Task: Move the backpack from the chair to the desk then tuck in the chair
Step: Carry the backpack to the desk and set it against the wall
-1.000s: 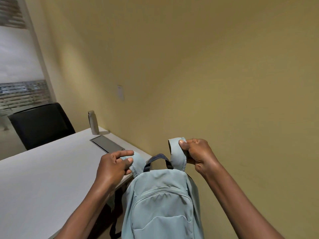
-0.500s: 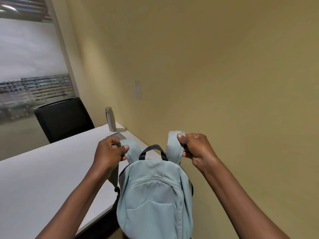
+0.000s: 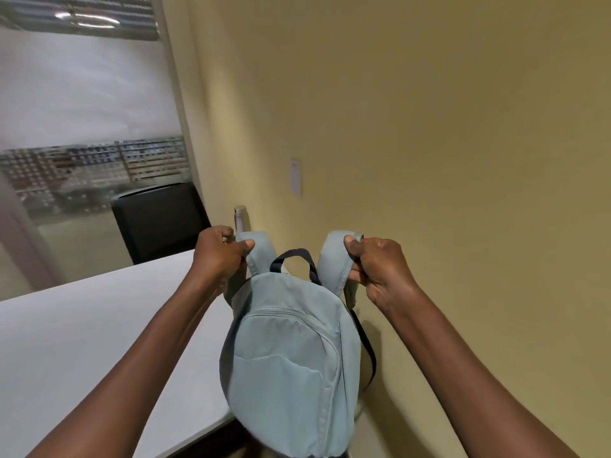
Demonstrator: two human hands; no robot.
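A soft, pale blue-green fabric backpack hangs in the air at the near right corner of the smooth white tabletop, rounded body facing the camera, with a curved zip seam and a front pocket. The left hand is closed around its left padded shoulder strap, the right hand around the right one. A dark webbing loop arches between them. Far off, a black chair back and a metal bottle stand by the matte yellow wall.

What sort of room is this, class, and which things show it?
Probably an office or meeting room: a long white desk, a black office chair behind it, and a frosted glass partition.
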